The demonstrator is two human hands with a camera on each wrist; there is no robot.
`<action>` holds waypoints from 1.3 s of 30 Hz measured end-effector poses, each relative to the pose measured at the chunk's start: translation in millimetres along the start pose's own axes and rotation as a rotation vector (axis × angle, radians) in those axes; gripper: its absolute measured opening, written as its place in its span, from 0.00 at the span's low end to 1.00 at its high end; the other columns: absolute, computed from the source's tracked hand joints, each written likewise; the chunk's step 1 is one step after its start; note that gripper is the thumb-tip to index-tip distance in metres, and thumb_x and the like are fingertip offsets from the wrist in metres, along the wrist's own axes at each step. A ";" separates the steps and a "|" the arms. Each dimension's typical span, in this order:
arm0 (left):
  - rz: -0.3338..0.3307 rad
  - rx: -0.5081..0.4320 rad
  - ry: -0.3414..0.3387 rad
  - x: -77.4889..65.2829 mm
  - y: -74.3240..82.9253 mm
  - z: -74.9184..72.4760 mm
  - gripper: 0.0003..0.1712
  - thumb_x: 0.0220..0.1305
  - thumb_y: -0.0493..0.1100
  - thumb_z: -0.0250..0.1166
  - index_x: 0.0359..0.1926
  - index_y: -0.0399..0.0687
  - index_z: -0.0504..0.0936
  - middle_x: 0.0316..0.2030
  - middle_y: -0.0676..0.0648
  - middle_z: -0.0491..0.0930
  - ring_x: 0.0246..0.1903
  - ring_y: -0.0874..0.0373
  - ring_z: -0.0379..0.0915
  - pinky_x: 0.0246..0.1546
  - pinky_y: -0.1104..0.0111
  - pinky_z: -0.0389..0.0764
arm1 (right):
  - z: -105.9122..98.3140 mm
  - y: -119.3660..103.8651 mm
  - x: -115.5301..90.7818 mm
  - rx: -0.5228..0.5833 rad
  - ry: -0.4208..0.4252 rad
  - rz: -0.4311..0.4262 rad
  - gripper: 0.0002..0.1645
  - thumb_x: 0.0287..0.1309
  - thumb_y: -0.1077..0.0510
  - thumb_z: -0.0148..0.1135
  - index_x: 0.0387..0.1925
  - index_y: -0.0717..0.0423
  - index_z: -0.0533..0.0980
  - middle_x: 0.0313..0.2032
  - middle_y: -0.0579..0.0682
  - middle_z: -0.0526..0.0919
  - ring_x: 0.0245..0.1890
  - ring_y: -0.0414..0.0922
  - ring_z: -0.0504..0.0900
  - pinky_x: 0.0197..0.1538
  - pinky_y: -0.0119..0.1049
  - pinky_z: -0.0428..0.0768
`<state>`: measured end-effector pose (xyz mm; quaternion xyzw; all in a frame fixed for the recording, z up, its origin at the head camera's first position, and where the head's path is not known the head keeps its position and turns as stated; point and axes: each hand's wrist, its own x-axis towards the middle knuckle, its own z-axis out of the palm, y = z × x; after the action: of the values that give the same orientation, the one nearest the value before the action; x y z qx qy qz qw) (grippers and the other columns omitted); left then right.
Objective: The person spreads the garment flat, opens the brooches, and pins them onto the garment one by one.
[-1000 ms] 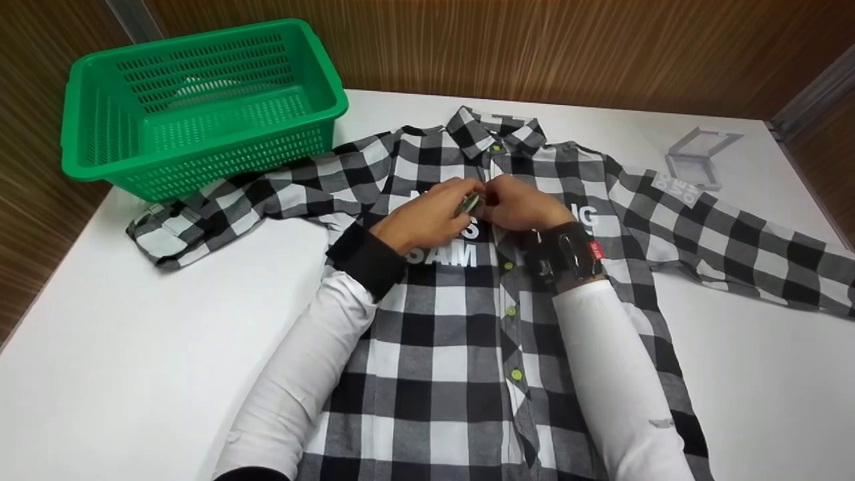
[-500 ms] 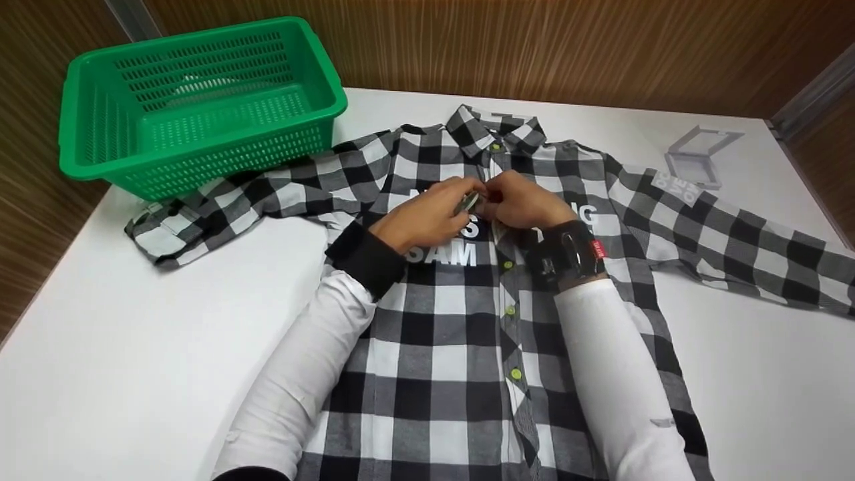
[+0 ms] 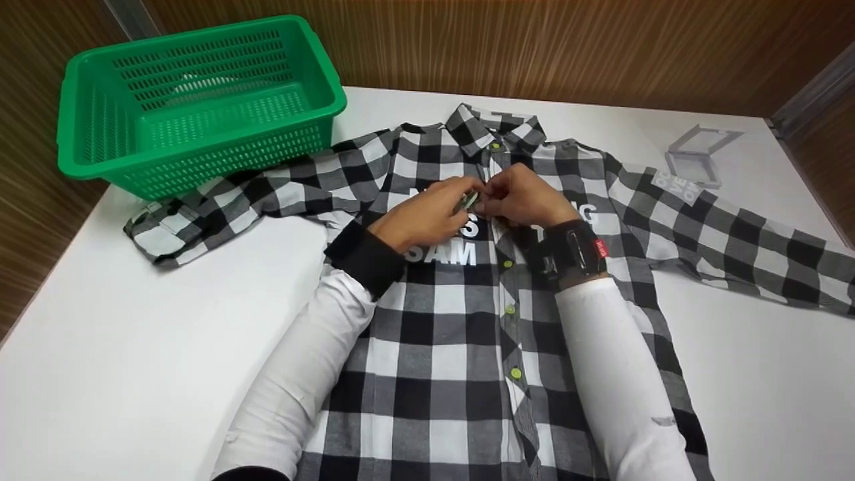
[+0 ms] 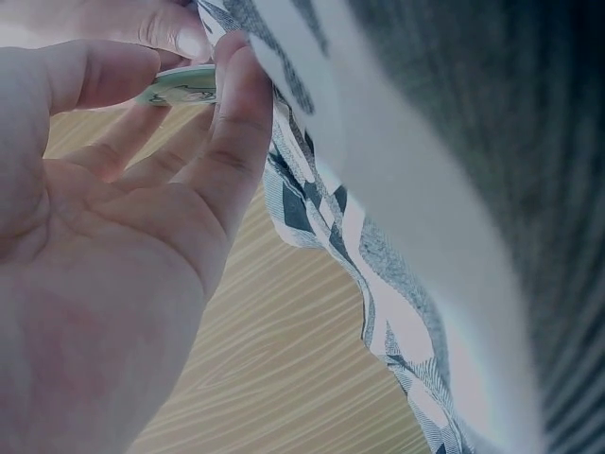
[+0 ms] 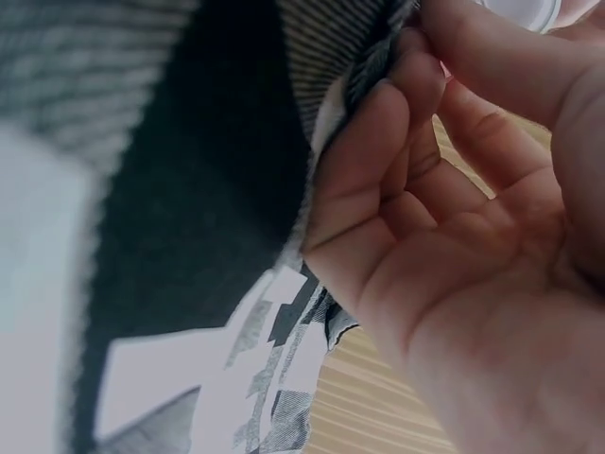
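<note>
A black-and-white checked shirt [image 3: 449, 361] lies face up, its collar [image 3: 467, 133] at the far side and yellow-green buttons [image 3: 516, 373] down its front. At the chest, my left hand [image 3: 427, 217] pinches a small round badge [image 4: 181, 85], greenish on its face, between thumb and fingers. The badge is seen nearly edge-on beside the shirt's front edge. Right next to it, my right hand [image 3: 526, 197] pinches the shirt cloth [image 5: 364, 66] between thumb and curled fingers. The fingertips of both hands almost meet, and they hide the spot where badge and cloth come together.
A green plastic basket [image 3: 230, 150] stands at the back left, over part of the shirt's left sleeve [image 3: 287, 190]. A small clear hinged case [image 3: 695, 167] sits open at the back right. Behind the white table [image 3: 167, 374] rises a wood-grain panel [image 3: 534, 50].
My right hand has shifted slightly away from me, toward the collar, with its fingers still at the cloth. The left hand stays in place with the badge.
</note>
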<state>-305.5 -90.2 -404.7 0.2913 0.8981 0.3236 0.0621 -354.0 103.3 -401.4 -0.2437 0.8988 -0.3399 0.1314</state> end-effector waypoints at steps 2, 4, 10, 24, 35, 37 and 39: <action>0.004 0.000 0.000 0.1 -0.5 0.3 0.26 0.65 0.33 0.49 0.64 0.43 0.68 0.60 0.43 0.74 0.61 0.54 0.70 0.65 0.64 0.72 | -0.3 0.7 -0.1 0.006 0.000 -0.002 0.09 0.58 0.60 0.68 0.27 0.63 0.82 0.15 0.43 0.75 0.11 0.33 0.68 0.17 0.25 0.66; 0.001 0.002 -0.005 0.3 -0.4 0.3 0.26 0.66 0.33 0.49 0.65 0.43 0.68 0.62 0.44 0.73 0.63 0.54 0.69 0.66 0.65 0.71 | -0.6 1.0 -0.2 0.001 0.007 -0.007 0.09 0.57 0.60 0.68 0.27 0.63 0.82 0.14 0.43 0.75 0.10 0.32 0.67 0.16 0.25 0.66; -0.005 -0.001 -0.015 0.5 1.1 -0.5 0.26 0.66 0.33 0.49 0.65 0.43 0.67 0.63 0.44 0.72 0.65 0.54 0.68 0.68 0.65 0.69 | -0.8 0.4 -0.5 0.012 0.023 -0.003 0.09 0.57 0.61 0.68 0.29 0.65 0.84 0.14 0.43 0.77 0.09 0.32 0.67 0.16 0.25 0.65; 0.006 -0.014 -0.010 1.6 1.8 -1.6 0.25 0.65 0.32 0.49 0.63 0.43 0.68 0.60 0.45 0.74 0.62 0.55 0.70 0.66 0.65 0.71 | -1.5 0.9 1.3 -0.049 0.043 0.004 0.11 0.57 0.59 0.68 0.26 0.64 0.83 0.15 0.42 0.76 0.12 0.33 0.69 0.18 0.25 0.67; -0.008 -0.011 -0.011 1.1 0.2 -0.6 0.27 0.64 0.31 0.49 0.65 0.42 0.67 0.62 0.43 0.74 0.63 0.52 0.70 0.66 0.65 0.71 | 1.3 0.7 1.3 -0.043 0.034 0.016 0.10 0.57 0.59 0.66 0.26 0.62 0.82 0.15 0.39 0.74 0.12 0.33 0.68 0.19 0.25 0.67; -0.009 -0.012 -0.009 0.7 0.0 -0.7 0.27 0.64 0.31 0.50 0.65 0.42 0.67 0.62 0.43 0.73 0.63 0.52 0.70 0.67 0.65 0.70 | 2.0 0.6 1.4 -0.039 0.033 0.012 0.09 0.57 0.60 0.66 0.26 0.63 0.82 0.15 0.39 0.74 0.12 0.33 0.68 0.19 0.25 0.67; -0.009 -0.007 -0.005 0.5 -0.2 -0.7 0.27 0.64 0.31 0.50 0.66 0.41 0.67 0.63 0.43 0.73 0.65 0.52 0.69 0.68 0.65 0.69 | 2.5 0.4 1.6 -0.039 0.032 0.009 0.09 0.57 0.60 0.65 0.26 0.63 0.82 0.15 0.39 0.74 0.12 0.32 0.68 0.19 0.25 0.67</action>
<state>-306.2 -90.3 -404.2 0.2876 0.8983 0.3255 0.0667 -354.5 101.3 -403.6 -0.2369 0.9084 -0.3253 0.1139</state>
